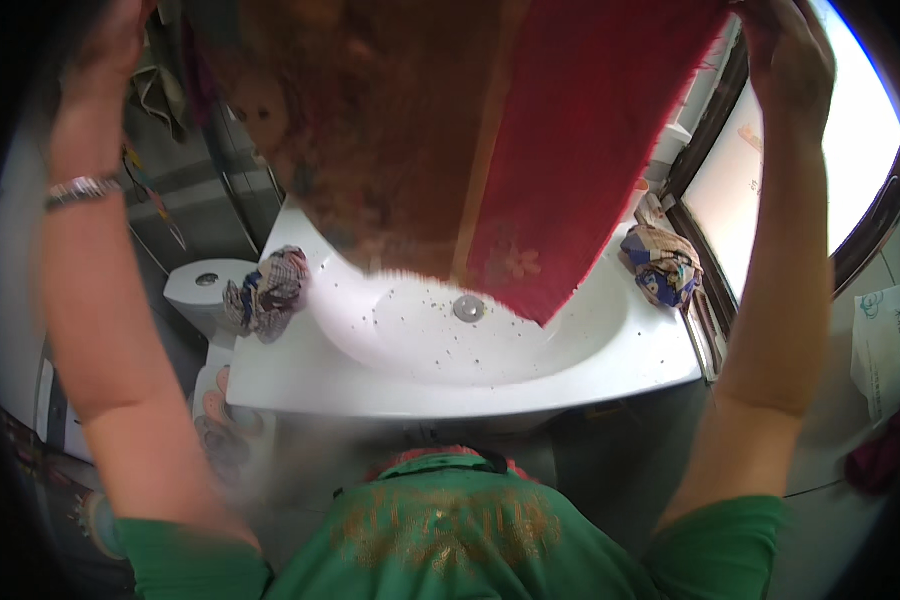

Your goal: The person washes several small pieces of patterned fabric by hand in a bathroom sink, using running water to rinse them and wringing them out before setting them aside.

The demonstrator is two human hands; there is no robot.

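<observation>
A large red and brown patterned cloth (pixel 570 150) with a frayed edge hangs spread over a white washbasin (pixel 450 397). Its lower corner dips in front of the bowl, near the round metal drain (pixel 469 308). At the upper right, my right hand (pixel 791 64) grips the cloth by its edge. My left hand (pixel 112 45) is raised at the upper left; its fingers run out of the picture, so their hold is hidden. Small dark specks are scattered over the basin. Crumpled checked cloth (pixel 270 292) lies on the basin's left side, and a crumpled patterned cloth (pixel 664 266) on its right.
A white toilet (pixel 210 285) stands left of the basin. On the right are a dark-framed window (pixel 727 195) and a comb (pixel 709 322) at the basin's edge. A white packet bearing writing (pixel 881 356) is by the right wall. Slippers (pixel 221 409) sit at lower left.
</observation>
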